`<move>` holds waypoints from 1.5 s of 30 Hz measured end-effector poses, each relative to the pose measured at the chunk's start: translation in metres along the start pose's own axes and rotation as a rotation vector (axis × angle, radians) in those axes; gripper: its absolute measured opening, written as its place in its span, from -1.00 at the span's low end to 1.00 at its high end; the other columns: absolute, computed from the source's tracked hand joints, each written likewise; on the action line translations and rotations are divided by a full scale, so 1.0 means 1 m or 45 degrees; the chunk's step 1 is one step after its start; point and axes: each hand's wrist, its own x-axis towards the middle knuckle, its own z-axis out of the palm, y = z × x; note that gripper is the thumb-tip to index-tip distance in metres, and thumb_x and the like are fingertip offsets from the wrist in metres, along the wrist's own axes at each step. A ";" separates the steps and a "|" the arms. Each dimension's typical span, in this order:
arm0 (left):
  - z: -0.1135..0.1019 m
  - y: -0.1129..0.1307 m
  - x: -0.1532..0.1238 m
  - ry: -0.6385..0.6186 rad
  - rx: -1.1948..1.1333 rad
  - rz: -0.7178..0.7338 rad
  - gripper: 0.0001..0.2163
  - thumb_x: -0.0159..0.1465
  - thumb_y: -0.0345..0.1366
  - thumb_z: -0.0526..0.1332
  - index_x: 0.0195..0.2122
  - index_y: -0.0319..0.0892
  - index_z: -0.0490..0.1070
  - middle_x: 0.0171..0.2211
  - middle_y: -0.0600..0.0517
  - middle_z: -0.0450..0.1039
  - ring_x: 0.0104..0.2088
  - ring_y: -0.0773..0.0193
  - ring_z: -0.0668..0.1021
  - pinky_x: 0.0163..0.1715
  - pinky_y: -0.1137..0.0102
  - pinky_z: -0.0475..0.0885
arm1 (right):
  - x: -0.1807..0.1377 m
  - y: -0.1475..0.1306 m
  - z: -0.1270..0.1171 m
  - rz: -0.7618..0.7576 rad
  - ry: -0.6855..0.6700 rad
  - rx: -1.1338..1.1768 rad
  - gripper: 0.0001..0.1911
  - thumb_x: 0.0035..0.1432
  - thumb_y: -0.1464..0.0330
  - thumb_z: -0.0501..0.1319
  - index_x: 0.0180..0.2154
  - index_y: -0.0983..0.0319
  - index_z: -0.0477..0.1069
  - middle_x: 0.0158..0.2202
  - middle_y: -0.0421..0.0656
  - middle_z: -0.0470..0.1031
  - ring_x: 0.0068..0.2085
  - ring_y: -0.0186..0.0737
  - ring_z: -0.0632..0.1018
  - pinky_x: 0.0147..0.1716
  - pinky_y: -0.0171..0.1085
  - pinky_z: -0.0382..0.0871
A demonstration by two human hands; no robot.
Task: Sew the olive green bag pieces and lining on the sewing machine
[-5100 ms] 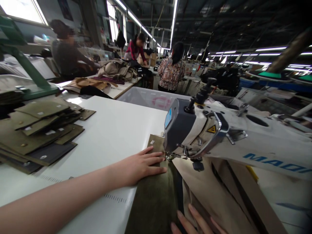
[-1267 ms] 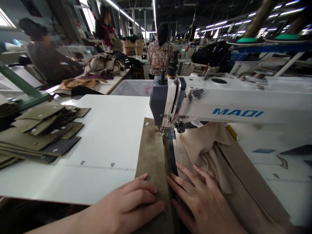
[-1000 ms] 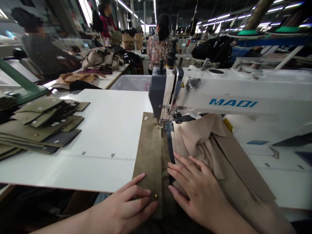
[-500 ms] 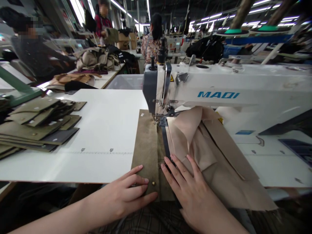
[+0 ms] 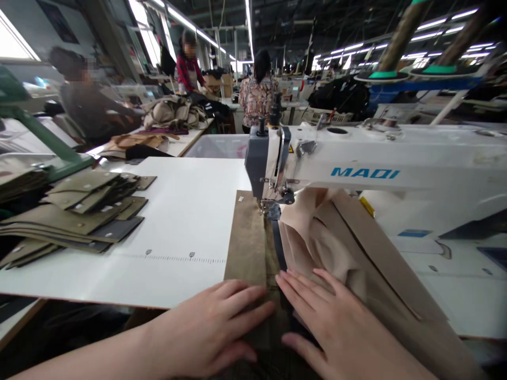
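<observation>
— Two bare hands lie flat at the near table edge. What are they on?

— Left hand (image 5: 209, 332), fingers spread, palm down, presses a long olive-green fabric strip (image 5: 247, 243). Right hand (image 5: 336, 327), likewise unclenched, rests on folded beige cloth (image 5: 336, 248) just beside a dark narrow band (image 5: 277, 245). Neither grips anything.

— Where does the strip lead?

— Under the needle of a white sewing machine with blue lettering (image 5: 364, 158), whose arm overhangs the beige cloth.

— What else is nearby?

— Well apart to the left, a stack of olive fabric pieces (image 5: 79, 211) on the white table (image 5: 178, 211). Behind, a person in a patterned blouse (image 5: 257, 95).
</observation>
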 end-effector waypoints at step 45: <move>-0.018 -0.115 0.053 -0.114 -0.096 0.076 -0.54 0.35 -0.02 0.17 0.26 0.08 0.28 0.31 0.03 0.26 0.38 -0.19 0.10 0.30 -0.28 -0.09 | 0.042 0.062 0.040 0.051 -0.024 0.107 -0.69 0.38 0.22 0.01 -0.02 0.03 0.48 0.18 -0.31 0.42 0.30 -0.12 0.27 0.19 -0.03 0.15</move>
